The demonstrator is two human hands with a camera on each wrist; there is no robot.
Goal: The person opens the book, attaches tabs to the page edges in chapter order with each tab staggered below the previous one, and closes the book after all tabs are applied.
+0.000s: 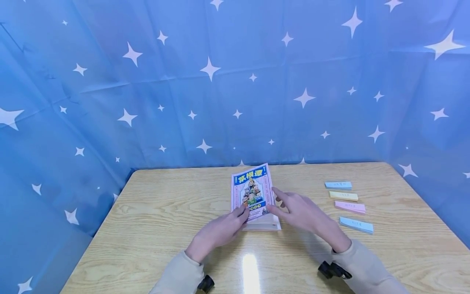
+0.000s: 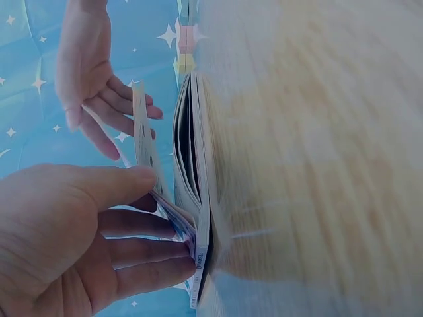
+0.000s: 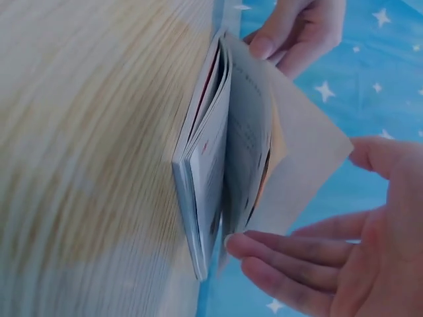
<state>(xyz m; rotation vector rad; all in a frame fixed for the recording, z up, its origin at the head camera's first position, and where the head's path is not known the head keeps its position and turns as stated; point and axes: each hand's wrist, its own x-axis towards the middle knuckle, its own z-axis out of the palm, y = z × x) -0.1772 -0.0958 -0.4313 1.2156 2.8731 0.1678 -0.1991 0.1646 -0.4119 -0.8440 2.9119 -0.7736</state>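
A book with a pink and blue illustrated cover [image 1: 253,192] lies on the table, its front part lifted open at a slant. At the spine side, my left hand [image 1: 227,226] pinches the lifted cover and pages, thumb on the inner side and fingers on the cover, as the left wrist view shows. My right hand [image 3: 357,244] is at the opposite side with fingers extended. Its thumb tip meets the corner of the raised leaf [image 3: 301,155], and its fingertips are beside the page edges. The lower page block [image 3: 205,158] stays on the table, its pages slightly fanned.
On the right of the wooden table [image 1: 165,212] lie several sticky-note strips with handwriting: a blue one [image 1: 338,185], a yellow one [image 1: 343,196], a pink one [image 1: 350,207] and another blue one [image 1: 356,225]. A blue star-patterned curtain [image 1: 235,90] hangs behind the table.
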